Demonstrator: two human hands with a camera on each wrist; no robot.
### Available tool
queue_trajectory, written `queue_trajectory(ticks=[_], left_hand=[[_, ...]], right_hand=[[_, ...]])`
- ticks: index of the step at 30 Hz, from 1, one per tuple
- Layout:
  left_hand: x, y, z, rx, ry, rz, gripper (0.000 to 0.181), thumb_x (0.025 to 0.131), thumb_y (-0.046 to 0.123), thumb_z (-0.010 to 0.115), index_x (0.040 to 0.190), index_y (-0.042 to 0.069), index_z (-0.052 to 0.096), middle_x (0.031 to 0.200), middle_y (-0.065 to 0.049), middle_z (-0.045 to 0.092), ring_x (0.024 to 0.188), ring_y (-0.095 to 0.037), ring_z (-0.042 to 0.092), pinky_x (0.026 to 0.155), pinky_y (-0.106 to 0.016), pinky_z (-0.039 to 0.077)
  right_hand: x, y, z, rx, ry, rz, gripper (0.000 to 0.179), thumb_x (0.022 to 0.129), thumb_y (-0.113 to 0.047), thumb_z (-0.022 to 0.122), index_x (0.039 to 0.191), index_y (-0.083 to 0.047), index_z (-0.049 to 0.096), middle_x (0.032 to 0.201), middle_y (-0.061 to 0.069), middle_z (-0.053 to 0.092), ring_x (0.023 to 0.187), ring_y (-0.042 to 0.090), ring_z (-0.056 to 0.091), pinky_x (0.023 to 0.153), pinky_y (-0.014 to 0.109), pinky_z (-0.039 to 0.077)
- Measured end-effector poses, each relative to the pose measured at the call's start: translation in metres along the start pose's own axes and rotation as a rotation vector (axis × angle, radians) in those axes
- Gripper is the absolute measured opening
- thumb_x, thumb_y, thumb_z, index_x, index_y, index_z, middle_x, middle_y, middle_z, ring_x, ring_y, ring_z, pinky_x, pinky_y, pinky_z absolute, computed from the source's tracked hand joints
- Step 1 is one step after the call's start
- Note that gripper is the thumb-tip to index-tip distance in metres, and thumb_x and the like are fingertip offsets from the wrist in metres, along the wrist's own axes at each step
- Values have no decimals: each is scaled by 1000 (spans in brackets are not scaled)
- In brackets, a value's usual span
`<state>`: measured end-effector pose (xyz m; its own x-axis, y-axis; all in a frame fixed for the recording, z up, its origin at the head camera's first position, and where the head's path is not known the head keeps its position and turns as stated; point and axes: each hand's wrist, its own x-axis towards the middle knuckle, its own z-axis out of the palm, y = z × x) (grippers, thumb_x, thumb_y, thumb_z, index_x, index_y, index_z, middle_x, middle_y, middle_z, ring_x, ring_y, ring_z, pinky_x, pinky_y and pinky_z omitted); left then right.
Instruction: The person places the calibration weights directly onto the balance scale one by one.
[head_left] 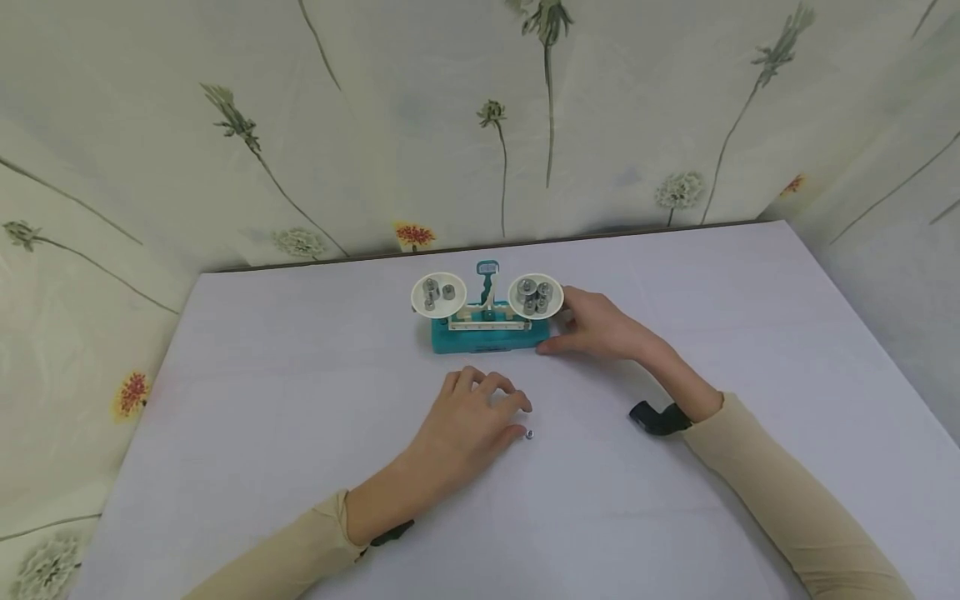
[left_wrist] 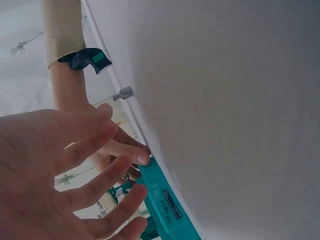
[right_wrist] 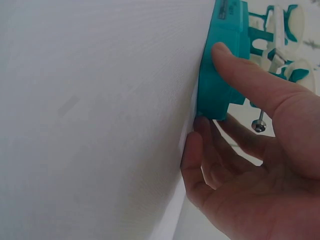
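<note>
A teal balance scale [head_left: 491, 340] stands near the far middle of the table, two white pans on top. Metal weights [head_left: 448, 292] sit in the left pan [head_left: 442, 313], and several more in the right pan [head_left: 557, 300]. My right hand [head_left: 600, 325] holds the right end of the base; in the right wrist view its thumb [right_wrist: 235, 65] lies on the front face with the fingers behind the end. In front of the scale, my left hand [head_left: 468, 425] is spread with loosely bent fingers, its thumb tip beside a small metal weight [head_left: 529, 434] standing on the table.
A white cloth covers the table [head_left: 300, 375]. Behind its far edge hangs a flower-print curtain [head_left: 450, 167], which continues along both sides. A black wrist strap [head_left: 660, 418] is on the right forearm. A small metal knob [right_wrist: 259, 125] juts from the scale's end.
</note>
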<state>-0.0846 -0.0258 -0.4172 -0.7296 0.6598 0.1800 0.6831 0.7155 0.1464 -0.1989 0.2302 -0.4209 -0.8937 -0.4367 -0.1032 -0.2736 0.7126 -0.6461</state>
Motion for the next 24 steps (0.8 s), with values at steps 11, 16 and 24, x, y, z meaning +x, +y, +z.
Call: queue_trajectory(ticks=[11,16,24], left_hand=[[1,9,3,34,-36,68,21,94,40,72,114,34,69,110,9,71,105,-21,60,98,-39,47],[3,14,4,112,-65,130,21,94,41,71,113,34,67,105,10,72,98,-17,59,95,-37,48],[7,16,4,185,-68,202,18,93,40,72,109,32,69,97,10,72,87,-15,58,85,-32,48]], right_hand=[[0,0,0,-12,6,-6,79,78,-30,88,144,-12,49,131,9,65,115,26,63,91,42,53],[-1,0,0,-12,6,-10,78,78,-29,88,143,-11,49,129,9,66,111,25,62,88,39,52],[-1,0,0,-25,15,-15,78,79,-30,88,144,-12,49,128,7,66,108,24,61,86,37,50]])
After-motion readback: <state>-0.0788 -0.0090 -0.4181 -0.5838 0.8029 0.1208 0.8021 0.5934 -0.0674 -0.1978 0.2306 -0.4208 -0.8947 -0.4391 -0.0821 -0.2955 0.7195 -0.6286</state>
